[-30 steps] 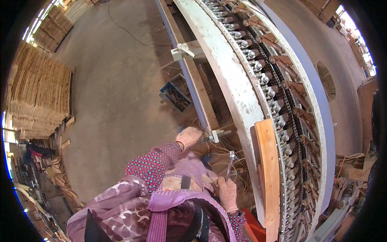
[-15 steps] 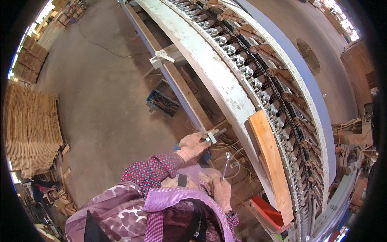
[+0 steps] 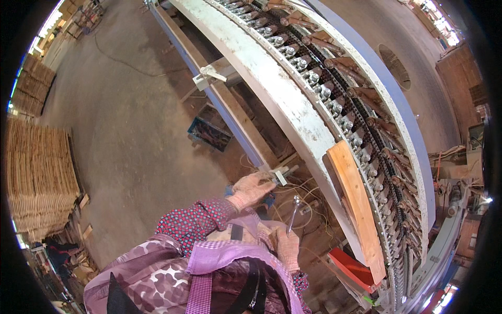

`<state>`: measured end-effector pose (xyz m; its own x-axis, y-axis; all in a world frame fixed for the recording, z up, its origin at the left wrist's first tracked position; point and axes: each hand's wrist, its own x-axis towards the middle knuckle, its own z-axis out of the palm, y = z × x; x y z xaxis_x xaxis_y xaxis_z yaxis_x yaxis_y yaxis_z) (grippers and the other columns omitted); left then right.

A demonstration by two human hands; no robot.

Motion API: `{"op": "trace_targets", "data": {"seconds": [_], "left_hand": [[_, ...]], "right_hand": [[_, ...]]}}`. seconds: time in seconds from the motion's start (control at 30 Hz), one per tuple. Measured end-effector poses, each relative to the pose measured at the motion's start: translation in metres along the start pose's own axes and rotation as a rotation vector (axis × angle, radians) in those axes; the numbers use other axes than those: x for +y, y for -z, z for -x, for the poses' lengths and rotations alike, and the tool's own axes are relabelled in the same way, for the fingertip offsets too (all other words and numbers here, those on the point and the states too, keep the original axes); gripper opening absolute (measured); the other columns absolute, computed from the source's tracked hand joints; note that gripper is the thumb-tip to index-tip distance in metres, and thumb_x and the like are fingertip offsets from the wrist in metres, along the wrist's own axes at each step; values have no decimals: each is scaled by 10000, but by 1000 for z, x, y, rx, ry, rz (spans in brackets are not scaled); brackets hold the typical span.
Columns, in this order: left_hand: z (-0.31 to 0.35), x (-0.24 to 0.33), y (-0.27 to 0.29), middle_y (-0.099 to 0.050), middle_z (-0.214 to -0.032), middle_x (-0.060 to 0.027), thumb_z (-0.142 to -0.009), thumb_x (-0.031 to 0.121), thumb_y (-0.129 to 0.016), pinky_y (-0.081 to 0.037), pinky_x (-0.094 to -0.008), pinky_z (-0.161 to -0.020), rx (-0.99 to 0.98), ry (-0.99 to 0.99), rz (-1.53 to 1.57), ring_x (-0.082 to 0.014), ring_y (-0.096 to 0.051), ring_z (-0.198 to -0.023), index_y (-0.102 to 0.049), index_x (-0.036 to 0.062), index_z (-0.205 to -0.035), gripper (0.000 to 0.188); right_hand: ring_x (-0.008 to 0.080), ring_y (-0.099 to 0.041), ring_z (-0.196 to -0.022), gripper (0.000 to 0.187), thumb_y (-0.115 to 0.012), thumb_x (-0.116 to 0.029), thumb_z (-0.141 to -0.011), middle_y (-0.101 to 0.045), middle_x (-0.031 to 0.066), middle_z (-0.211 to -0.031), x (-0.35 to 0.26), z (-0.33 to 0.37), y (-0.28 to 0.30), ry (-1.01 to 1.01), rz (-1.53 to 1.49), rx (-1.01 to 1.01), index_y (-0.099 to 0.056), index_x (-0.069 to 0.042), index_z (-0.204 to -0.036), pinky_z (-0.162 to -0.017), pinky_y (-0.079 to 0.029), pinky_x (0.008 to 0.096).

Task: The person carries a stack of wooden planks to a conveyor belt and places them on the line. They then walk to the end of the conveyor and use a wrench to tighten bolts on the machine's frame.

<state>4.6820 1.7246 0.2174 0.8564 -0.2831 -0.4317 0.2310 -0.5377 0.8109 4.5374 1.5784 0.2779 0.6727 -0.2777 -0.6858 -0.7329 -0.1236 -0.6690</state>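
Gloved hands at curved metal conveyor [image 3: 293,104]
Left hand [image 3: 252,187] closed on small metal bracket [image 3: 280,175]; right hand [image 3: 287,246] grips thin pliers [image 3: 294,212] just below; flat wooden plank [image 3: 358,206] rests on conveyor.

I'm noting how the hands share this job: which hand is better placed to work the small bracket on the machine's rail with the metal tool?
Probably the right hand: it already holds the metal tool, tip pointing up toward the bracket. The left hand is at the bracket, seemingly gripping it, so it looks occupied.
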Motion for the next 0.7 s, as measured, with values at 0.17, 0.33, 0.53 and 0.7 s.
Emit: {"op": "trace_targets", "data": {"seconds": [0.17, 0.33, 0.53, 0.7], "left_hand": [[2, 12, -6, -644, -867, -122, -807, 350, -600, -482, -347, -724, 29, 30, -4, -221, -629, -797, -635, 103, -1075, 366], [-4, -24, -16, -619, -1034, -131, -847, 388, -541, -454, -333, -830, -9, -158, -108, -249, -593, -953, -608, 62, -1103, 419], [-10, -31, -33, -566, -1208, -130, -885, 365, -504, -390, -311, -965, 54, 25, 99, -256, -526, -1122, -580, 39, -1146, 425], [-1, 10, -18, -569, -1202, -135, -856, 363, -533, -380, -309, -976, 64, 20, -61, -266, -520, -1134, -584, 44, -1147, 435]], "right_hand": [[366, -588, -690, 192, -519, -206, -839, -597, 204, -755, 48, -17, -2, 149, 99, -38, -597, -35, -802, -585, -446, 422], [96, -460, -492, 260, -505, -167, -857, -514, 14, -559, 48, -19, -5, 261, 48, 77, -546, -26, -642, -450, -352, 251], [327, -562, -625, 97, -574, -159, -779, -550, 162, -659, 92, -33, -2, 327, 87, -38, -557, -65, -800, -537, -437, 433], [383, -582, -704, 140, -554, -183, -795, -568, 203, -723, 76, -27, 2, 139, 85, -9, -558, -71, -879, -605, -457, 475]]}}
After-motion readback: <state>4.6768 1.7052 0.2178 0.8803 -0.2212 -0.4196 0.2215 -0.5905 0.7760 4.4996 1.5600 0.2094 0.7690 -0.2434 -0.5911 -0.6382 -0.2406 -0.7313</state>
